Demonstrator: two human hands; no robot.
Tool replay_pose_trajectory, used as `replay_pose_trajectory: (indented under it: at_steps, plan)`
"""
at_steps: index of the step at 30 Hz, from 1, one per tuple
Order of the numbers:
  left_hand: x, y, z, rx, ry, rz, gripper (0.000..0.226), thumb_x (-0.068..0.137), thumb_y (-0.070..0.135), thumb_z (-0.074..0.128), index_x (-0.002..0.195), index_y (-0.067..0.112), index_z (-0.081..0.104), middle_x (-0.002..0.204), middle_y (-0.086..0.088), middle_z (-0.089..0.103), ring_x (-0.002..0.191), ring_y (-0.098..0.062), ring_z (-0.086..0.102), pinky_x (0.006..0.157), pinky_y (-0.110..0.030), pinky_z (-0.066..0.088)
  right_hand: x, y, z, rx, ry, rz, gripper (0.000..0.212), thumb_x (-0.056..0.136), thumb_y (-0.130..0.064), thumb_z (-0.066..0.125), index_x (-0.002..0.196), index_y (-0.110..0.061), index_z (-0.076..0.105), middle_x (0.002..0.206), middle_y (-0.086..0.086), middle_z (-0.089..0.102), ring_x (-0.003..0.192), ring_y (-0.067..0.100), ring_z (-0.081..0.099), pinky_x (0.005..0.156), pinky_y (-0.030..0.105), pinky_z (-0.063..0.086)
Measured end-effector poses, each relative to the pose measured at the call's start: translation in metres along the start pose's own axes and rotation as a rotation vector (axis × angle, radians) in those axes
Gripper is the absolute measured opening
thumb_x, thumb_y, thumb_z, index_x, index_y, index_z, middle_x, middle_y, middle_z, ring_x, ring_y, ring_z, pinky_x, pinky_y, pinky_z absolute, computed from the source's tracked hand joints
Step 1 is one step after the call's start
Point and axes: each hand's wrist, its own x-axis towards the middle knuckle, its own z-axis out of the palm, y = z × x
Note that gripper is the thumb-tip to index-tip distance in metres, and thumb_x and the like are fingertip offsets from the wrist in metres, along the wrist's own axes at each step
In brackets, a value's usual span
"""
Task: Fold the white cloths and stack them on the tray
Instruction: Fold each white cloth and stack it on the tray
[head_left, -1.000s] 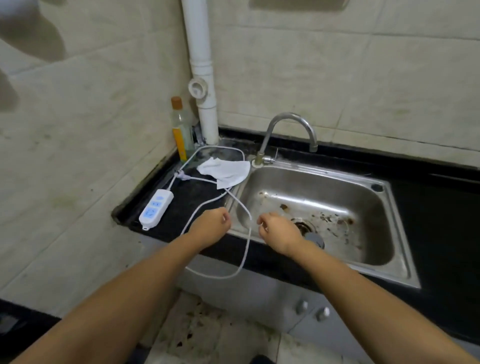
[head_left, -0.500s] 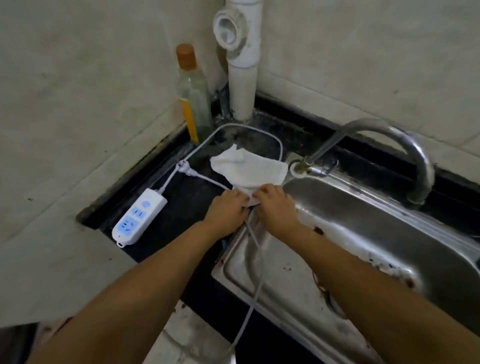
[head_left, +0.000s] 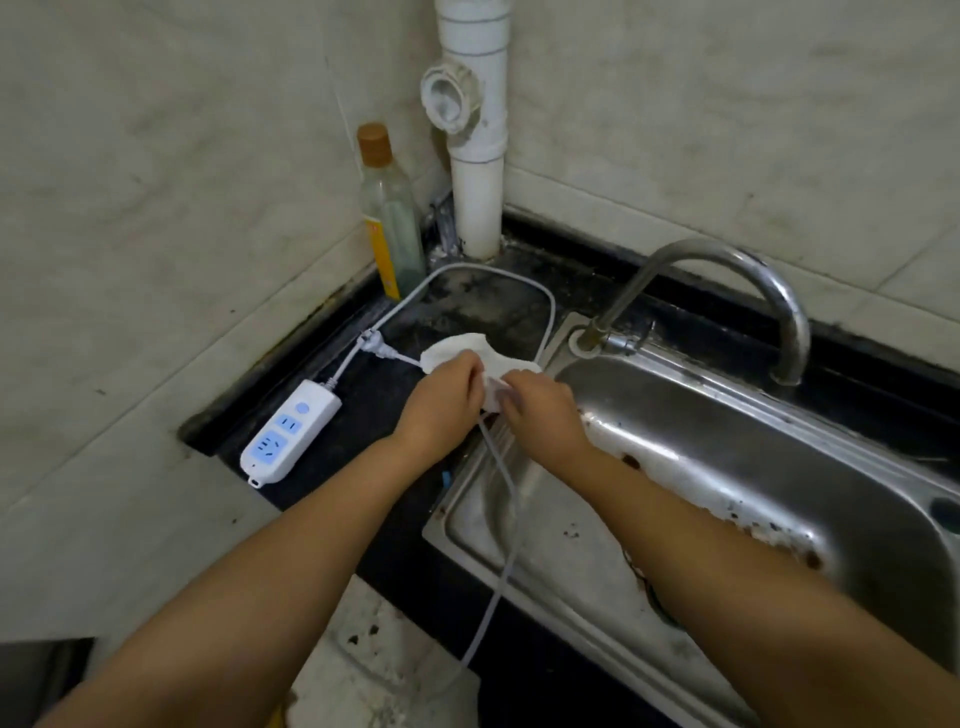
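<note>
The left hand (head_left: 445, 402) and right hand (head_left: 540, 410) both pinched the soft, crumpled white cloth (head_left: 470, 349) on the black desk (head_left: 363, 410), at 9 o'clock from the shiny metal sink (head_left: 727, 467).

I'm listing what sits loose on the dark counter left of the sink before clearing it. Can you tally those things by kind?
White cloth, held by the left hand and right hand: 1
Power strip: 1
Bottle: 1
Total: 3
</note>
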Motion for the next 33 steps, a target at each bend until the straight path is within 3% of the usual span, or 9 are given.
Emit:
replay_pose_trajectory:
  at_steps: [6,9,12,17,20,24,27,30,33]
  plan:
    - [-0.050,0.037,-0.044,-0.095,0.075,0.187,0.012,0.096,0.012,0.049,0.094,0.003,0.058,0.087,-0.011,0.061,0.077,-0.019,0.052,0.069,-0.031,0.040,-0.067,-0.025,-0.059,0.227,0.294,-0.009,0.020,0.090,-0.008,0.052,0.104,-0.008,0.066,0.100,0.011,0.067,0.094,0.027,0.061,0.083,0.034,0.043]
    - [-0.075,0.071,-0.052,-0.141,-0.111,0.222,0.012,0.093,0.016,0.055,0.093,0.009,0.065,0.088,0.000,0.061,0.082,-0.012,0.054,0.069,-0.024,0.037,-0.125,-0.020,-0.090,0.264,0.420,0.048,0.019,0.091,-0.007,0.052,0.102,-0.008,0.068,0.103,0.009,0.068,0.097,0.024,0.060,0.083,0.026,0.040]
    - [-0.102,0.108,-0.034,-0.099,-0.332,0.327,0.014,0.091,0.016,0.057,0.090,0.009,0.068,0.085,-0.001,0.062,0.081,-0.013,0.055,0.067,-0.026,0.039,-0.187,-0.001,-0.115,0.155,0.429,0.147,0.020,0.093,-0.012,0.050,0.102,-0.015,0.067,0.104,0.002,0.067,0.100,0.020,0.059,0.088,0.034,0.045]
    - [-0.135,0.188,0.020,-0.258,-0.394,0.442,0.024,0.092,0.020,0.055,0.074,0.006,0.061,0.068,-0.006,0.056,0.063,-0.009,0.047,0.059,-0.021,0.038,-0.299,0.047,-0.161,-0.010,0.521,0.345,0.020,0.092,-0.014,0.051,0.103,-0.016,0.067,0.101,0.002,0.068,0.098,0.022,0.061,0.086,0.042,0.048]
    - [-0.148,0.241,0.052,-0.387,-0.455,0.414,0.029,0.095,0.022,0.052,0.070,0.007,0.052,0.067,-0.004,0.045,0.061,-0.010,0.041,0.057,-0.021,0.034,-0.367,0.075,-0.193,-0.047,0.572,0.496,0.020,0.092,-0.013,0.050,0.102,-0.014,0.068,0.097,0.003,0.067,0.094,0.023,0.060,0.083,0.040,0.047]
    - [-0.156,0.311,0.105,-0.517,-0.554,0.374,0.026,0.093,0.028,0.053,0.081,0.007,0.064,0.076,-0.004,0.060,0.072,-0.017,0.053,0.067,-0.031,0.038,-0.447,0.111,-0.244,0.061,0.693,0.711,0.021,0.093,-0.015,0.047,0.099,-0.012,0.067,0.090,-0.001,0.063,0.085,0.017,0.057,0.070,0.031,0.042]
    - [-0.164,0.361,0.141,-0.568,-0.572,0.348,0.023,0.095,0.024,0.053,0.082,0.010,0.067,0.076,0.000,0.063,0.069,-0.014,0.055,0.066,-0.030,0.041,-0.489,0.143,-0.279,0.193,0.803,0.789,0.021,0.094,-0.020,0.048,0.086,-0.011,0.066,0.082,0.004,0.062,0.078,0.018,0.056,0.064,0.030,0.041]
    - [-0.171,0.423,0.188,-0.639,-0.546,0.309,0.025,0.092,0.025,0.057,0.081,0.006,0.069,0.081,-0.010,0.066,0.076,-0.020,0.059,0.071,-0.033,0.045,-0.529,0.186,-0.319,0.299,0.867,0.813,0.026,0.093,-0.024,0.051,0.070,-0.014,0.060,0.072,0.006,0.057,0.070,0.016,0.051,0.063,0.029,0.039]
    - [-0.177,0.474,0.228,-0.732,-0.501,0.220,0.023,0.090,0.025,0.059,0.081,0.005,0.067,0.087,-0.015,0.068,0.083,-0.026,0.062,0.077,-0.038,0.049,-0.558,0.223,-0.354,0.386,0.902,0.808,0.024,0.092,-0.024,0.053,0.081,-0.006,0.064,0.079,0.011,0.061,0.074,0.017,0.053,0.067,0.032,0.041]
